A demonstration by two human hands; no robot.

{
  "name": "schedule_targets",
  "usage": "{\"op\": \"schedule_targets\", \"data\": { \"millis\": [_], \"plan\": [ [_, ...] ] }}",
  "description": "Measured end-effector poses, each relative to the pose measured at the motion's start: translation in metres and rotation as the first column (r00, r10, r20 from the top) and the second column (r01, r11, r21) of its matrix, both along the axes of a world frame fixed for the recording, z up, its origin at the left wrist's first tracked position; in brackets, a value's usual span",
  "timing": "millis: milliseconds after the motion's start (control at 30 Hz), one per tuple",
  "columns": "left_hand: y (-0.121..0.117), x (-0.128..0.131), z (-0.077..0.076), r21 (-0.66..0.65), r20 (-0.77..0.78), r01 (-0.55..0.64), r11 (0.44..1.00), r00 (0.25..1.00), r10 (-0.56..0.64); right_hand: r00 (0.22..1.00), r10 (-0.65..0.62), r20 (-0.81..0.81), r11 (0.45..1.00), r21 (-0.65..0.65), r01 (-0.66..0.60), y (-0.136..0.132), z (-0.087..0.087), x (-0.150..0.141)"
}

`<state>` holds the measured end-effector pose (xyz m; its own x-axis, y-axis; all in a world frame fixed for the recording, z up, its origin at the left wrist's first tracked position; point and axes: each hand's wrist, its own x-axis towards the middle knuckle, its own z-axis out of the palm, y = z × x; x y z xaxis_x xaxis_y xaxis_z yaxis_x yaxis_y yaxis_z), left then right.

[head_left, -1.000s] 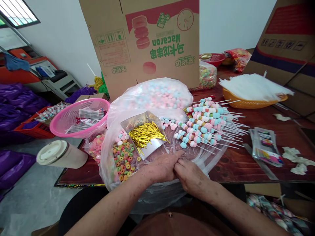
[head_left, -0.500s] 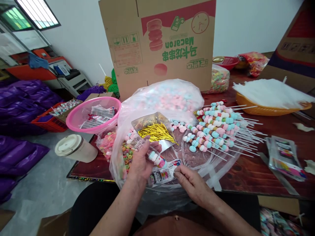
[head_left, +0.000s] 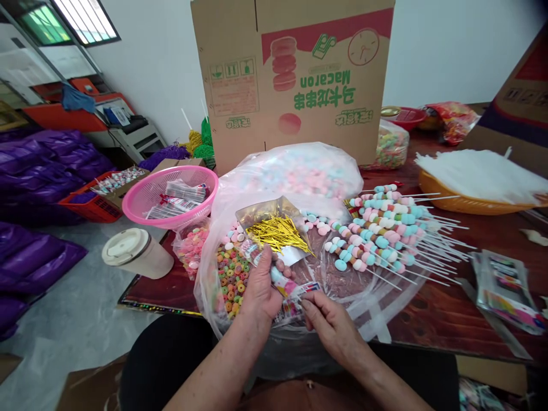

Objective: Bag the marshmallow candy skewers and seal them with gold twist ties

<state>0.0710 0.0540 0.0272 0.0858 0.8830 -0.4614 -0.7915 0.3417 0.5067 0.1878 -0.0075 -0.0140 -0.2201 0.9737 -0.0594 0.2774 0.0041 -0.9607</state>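
My left hand is wrapped round a marshmallow skewer with pink, white and blue pieces, apparently inside clear plastic. My right hand pinches the edge of a printed plastic bag close beside it; the fingers partly cover where skewer and bag meet. Beyond my hands, gold twist ties spill from an opened silver pouch. Colourful candy rings lie to the left on a clear plastic sheet. Finished-looking marshmallow skewers are piled to the right, their white sticks pointing right.
A pink basket of packets and a lidded cup stand at left. Behind are a large bag of marshmallows and a cardboard box. An orange basket and flat printed bags sit at right.
My hands were together at the front; they have since parted, and a skewer and printed bag now show between them. The left hand has brought the skewer closer to the bag. The view has swung left.
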Motion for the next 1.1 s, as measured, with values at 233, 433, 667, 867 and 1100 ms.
{"op": "schedule_targets", "data": {
  "millis": [233, 433, 667, 867, 1100],
  "plan": [
    [-0.008, 0.017, -0.019, -0.013, -0.063, 0.092, 0.996, 0.994, -0.092, 0.991, -0.099, 0.088, 0.972, 0.223, 0.077, 0.001, 0.002, -0.009],
    [-0.014, 0.017, -0.033, 0.028, -0.358, 0.142, 0.989, 0.926, -0.123, 0.977, -0.157, 0.145, 0.956, 0.272, 0.113, 0.001, -0.008, -0.018],
    [-0.033, 0.015, -0.028, 0.019, -0.643, 0.460, 0.888, 0.685, -0.341, 0.970, -0.211, 0.118, 0.953, 0.244, 0.178, 0.004, -0.011, -0.015],
    [-0.035, -0.047, 0.019, 0.045, -0.965, 0.669, 0.742, -0.164, 0.207, 0.986, -0.030, 0.167, 0.982, 0.191, -0.002, 0.012, 0.007, 0.024],
    [-0.001, -0.079, 0.023, -0.209, -0.626, 0.813, 0.543, -0.538, 0.565, 0.924, 0.201, 0.325, 0.928, 0.241, -0.286, 0.015, 0.040, 0.050]
  ]
}}
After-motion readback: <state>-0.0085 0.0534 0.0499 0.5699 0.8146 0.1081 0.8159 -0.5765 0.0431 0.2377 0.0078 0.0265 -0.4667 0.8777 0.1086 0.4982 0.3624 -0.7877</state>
